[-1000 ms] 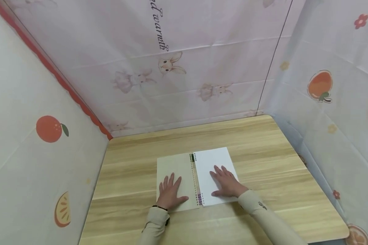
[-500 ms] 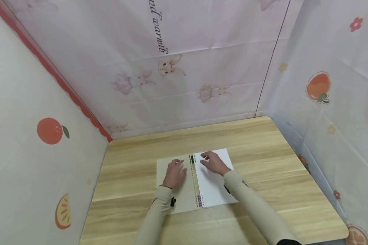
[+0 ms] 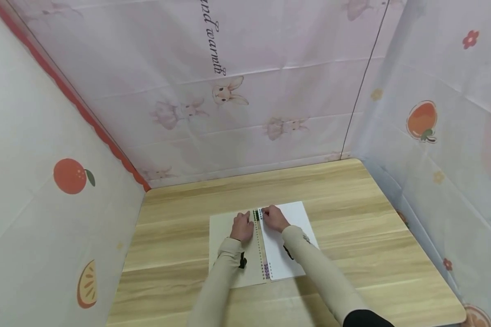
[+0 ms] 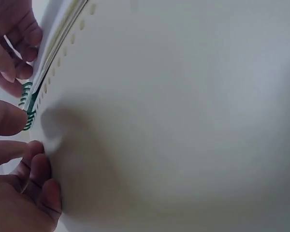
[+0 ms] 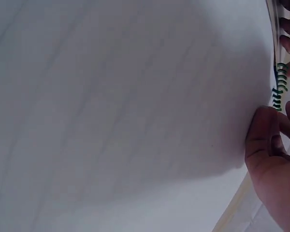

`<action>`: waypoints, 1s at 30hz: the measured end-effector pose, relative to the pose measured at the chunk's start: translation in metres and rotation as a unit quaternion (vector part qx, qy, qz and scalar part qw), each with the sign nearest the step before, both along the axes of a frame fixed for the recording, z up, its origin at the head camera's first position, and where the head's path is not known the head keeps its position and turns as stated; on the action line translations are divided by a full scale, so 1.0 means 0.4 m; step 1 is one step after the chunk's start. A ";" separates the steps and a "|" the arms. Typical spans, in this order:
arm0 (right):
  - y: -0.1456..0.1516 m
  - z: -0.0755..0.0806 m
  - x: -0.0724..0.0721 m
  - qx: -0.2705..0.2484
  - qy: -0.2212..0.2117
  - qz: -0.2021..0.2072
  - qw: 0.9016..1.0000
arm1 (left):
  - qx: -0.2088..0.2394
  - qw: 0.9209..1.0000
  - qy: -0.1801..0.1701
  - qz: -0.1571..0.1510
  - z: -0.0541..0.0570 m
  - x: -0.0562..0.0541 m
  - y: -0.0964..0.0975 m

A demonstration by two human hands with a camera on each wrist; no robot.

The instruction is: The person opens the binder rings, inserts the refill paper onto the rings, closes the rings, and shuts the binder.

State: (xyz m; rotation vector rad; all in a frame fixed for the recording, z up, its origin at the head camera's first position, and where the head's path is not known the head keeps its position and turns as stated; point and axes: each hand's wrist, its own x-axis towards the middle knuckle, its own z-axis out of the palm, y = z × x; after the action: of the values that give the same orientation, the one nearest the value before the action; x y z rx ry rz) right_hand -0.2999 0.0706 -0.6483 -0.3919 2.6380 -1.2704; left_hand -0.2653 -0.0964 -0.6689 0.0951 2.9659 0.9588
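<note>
A loose-leaf notebook lies open on the table, its cream left side [image 3: 222, 254] beside a white page [image 3: 290, 254]. Punched holes run along both inner edges. At the far end of the spine is a short green binding coil [image 4: 27, 104]; a purple one [image 3: 266, 271] is at the near end. My left hand [image 3: 242, 227] rests over the cream side, fingers curled, pinching at the green coil. Opposite it, my right hand [image 3: 275, 218] lies over the white page, thumb and finger gripping by the same coil [image 5: 279, 89]. The hands partly cover the coil.
The wood-grain table [image 3: 167, 254] has rounded corners and extends around the notebook. Behind it hangs a pink rabbit-print cloth [image 3: 253, 109]. Fruit-print cloths stand along the left side [image 3: 32, 227] and the right side [image 3: 454, 159].
Both hands were flat on the pages. They have lifted, slid up to the far end of the spine and come together, fingers now curled at the green coil. The notebook has stayed put.
</note>
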 end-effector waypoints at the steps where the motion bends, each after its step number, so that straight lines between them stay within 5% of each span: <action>1: 0.000 -0.004 0.000 0.001 0.007 0.004 1.000 | -0.005 1.000 -0.002 0.002 -0.002 0.001 0.003; 13: -0.010 -0.027 0.011 -0.006 0.022 -0.023 0.999 | -0.031 0.999 -0.007 0.004 0.016 0.007 0.021; 30: -0.016 -0.030 0.017 -0.037 -0.014 -0.025 0.999 | -0.045 0.999 -0.003 -0.014 0.022 0.010 0.017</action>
State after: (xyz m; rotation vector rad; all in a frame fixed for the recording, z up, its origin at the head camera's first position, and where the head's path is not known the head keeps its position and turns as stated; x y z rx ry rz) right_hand -0.2932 0.0640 -0.6604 -0.3192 2.6002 -1.3807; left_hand -0.2612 -0.0896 -0.6600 0.1318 2.9874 0.8191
